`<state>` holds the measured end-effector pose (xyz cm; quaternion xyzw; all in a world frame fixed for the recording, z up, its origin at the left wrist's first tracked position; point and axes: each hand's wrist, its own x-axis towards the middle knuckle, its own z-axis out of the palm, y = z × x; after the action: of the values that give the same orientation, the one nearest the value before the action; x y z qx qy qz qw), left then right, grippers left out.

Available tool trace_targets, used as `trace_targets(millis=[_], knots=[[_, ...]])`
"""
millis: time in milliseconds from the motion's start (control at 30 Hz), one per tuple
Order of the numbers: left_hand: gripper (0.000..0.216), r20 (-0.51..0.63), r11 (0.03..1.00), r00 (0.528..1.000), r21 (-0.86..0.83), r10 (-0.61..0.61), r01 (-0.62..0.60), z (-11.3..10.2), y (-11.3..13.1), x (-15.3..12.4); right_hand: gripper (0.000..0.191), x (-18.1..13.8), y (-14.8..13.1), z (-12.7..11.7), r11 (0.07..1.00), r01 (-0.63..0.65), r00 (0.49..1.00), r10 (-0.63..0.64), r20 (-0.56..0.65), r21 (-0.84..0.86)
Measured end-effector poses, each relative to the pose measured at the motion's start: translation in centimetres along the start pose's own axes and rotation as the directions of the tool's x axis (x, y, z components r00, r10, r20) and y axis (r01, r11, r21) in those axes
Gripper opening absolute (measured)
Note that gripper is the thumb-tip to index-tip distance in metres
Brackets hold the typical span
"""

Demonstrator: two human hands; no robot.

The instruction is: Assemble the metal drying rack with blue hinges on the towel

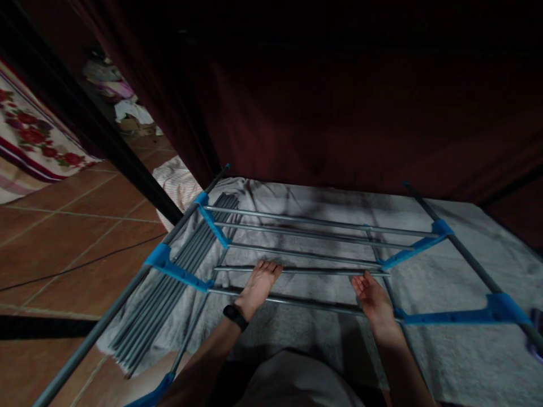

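A drying rack of grey metal rods and blue plastic joints (178, 274) stands low over a grey towel (458, 345). My left hand (259, 285), with a black watch on the wrist, has its fingers curled over one grey rod (318, 272) near the rod's left end. My right hand (372, 297) closes on the same rod near its right end, beside a blue joint (407, 249). More rods run parallel in front of and behind this one.
A bundle of loose grey rods (169, 299) lies along the rack's left side. Dark red fabric (360, 113) hangs close behind. Brown floor tiles (63, 243) spread to the left, with a floral cloth (34, 135), a black diagonal bar (127, 164) and a white cloth (178, 181).
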<state>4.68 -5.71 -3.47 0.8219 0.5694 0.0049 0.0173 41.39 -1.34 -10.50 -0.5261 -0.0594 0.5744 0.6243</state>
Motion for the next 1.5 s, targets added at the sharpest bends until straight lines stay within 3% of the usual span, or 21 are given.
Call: trace_targets(millis=[633,1167,1500], knots=[[0.045,0.034,0.999,0.999,0.026,0.017,-0.018,-0.7,0.8,0.5,0.015,0.2,-0.2,-0.4,1.000,-0.009,1.000,0.010,0.029,-0.010],[0.044,0.018,0.997,0.998,0.050,0.057,-0.058,-0.1,0.9,0.6,0.025,0.1,-0.2,-0.7,0.998,0.052,0.996,-0.051,0.067,-0.018],[0.053,0.004,0.998,1.000,0.051,0.022,-0.022,0.4,0.7,0.6,0.019,0.5,0.3,-0.6,0.999,0.038,0.998,-0.038,0.047,-0.013]])
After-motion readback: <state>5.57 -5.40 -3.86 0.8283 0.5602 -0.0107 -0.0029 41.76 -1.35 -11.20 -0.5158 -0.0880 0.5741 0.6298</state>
